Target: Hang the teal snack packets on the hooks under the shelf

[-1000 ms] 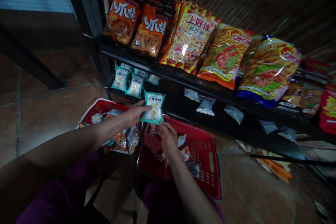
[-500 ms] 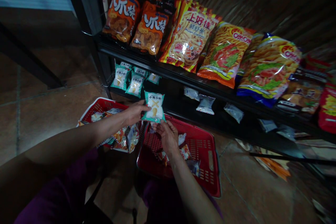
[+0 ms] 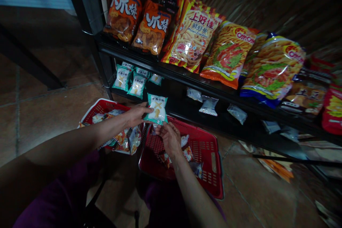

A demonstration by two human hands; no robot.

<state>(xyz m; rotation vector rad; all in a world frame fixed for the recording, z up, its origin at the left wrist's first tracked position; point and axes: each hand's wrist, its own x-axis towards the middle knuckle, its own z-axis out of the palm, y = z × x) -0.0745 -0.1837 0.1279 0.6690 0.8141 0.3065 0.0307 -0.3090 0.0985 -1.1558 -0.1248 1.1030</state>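
My left hand [image 3: 136, 113] grips the left edge of a small teal and white snack packet [image 3: 157, 108], held upright in front of the black shelf [image 3: 187, 78]. My right hand [image 3: 169, 136] sits just under the packet, fingers curled and pinching its bottom edge. Both hands hover over two red plastic baskets. The right basket [image 3: 211, 171] holds a few small packets. The left basket [image 3: 100, 108] is piled with snack packets [image 3: 125, 139].
Matching teal packets [image 3: 130, 80] stand on the lower shelf at left, with clear small packets [image 3: 210, 106] further right. Large orange, yellow and blue snack bags [image 3: 192, 39] fill the upper shelf. The floor [image 3: 48, 114] is brown tile.
The packet and both hands have shifted down slightly and stayed together. The right hand's fingers moved up to the packet's bottom edge.
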